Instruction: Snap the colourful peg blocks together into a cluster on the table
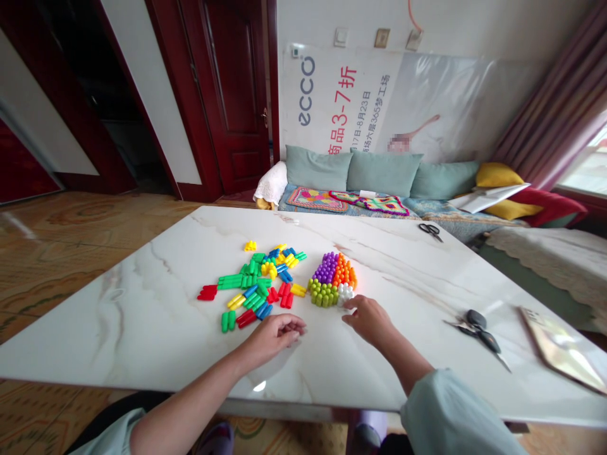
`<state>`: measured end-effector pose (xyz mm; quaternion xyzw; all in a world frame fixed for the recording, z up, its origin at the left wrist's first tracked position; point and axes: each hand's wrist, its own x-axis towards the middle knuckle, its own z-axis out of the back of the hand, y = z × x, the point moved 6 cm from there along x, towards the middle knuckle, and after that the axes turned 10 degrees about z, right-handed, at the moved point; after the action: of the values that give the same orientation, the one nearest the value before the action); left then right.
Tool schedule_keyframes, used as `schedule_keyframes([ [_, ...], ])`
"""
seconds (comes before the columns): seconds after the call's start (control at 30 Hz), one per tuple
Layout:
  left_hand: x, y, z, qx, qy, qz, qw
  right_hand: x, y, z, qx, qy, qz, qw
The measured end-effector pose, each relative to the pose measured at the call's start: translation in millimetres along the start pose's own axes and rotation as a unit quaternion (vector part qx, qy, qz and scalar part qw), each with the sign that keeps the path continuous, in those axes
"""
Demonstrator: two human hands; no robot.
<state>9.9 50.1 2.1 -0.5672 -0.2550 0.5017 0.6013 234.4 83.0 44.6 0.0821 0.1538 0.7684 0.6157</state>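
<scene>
My right hand (366,317) is at the near right corner of a cluster of upright pieces, its bent fingertips at the white pieces (345,293); whether they grip one is hidden. In that cluster stand purple pieces (326,268), orange pieces (345,272) and olive-green pieces (324,294), grouped by colour. My left hand (281,332) rests palm inward over the table, fingers loosely curled and apart, with nothing seen in it. Beyond and left of it lies a loose pile of green (231,281), red (207,292), yellow (298,290) and blue (263,310) pieces.
On the white marble-patterned table (156,303), black scissors (430,232) lie at the far right. Keys with black fobs (480,328) and a shiny phone-like slab (564,347) lie on the right. A sofa with green cushions (385,172) stands behind the table.
</scene>
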Motion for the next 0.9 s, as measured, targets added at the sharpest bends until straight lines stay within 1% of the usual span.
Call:
schedule_keyframes([
  [0.23, 0, -1, -1.0, 0.003, 0.004, -0.009, 1.000, 3, 4, -5, -0.026, 0.015, 0.017, 0.999],
  [0.47, 0, 0, -0.2, 0.006, 0.001, -0.016, 1.000, 3, 10, -7, -0.037, 0.024, 0.020, 0.999],
  [0.7, 0, 0, -0.7, 0.008, -0.007, -0.024, 1.000, 0, 39, -21, -0.038, 0.061, 0.075, 0.995],
  [0.9, -1, -3, 0.2, 0.007, -0.007, -0.028, 1.000, 0, 59, -27, -0.044, 0.079, 0.092, 0.992],
])
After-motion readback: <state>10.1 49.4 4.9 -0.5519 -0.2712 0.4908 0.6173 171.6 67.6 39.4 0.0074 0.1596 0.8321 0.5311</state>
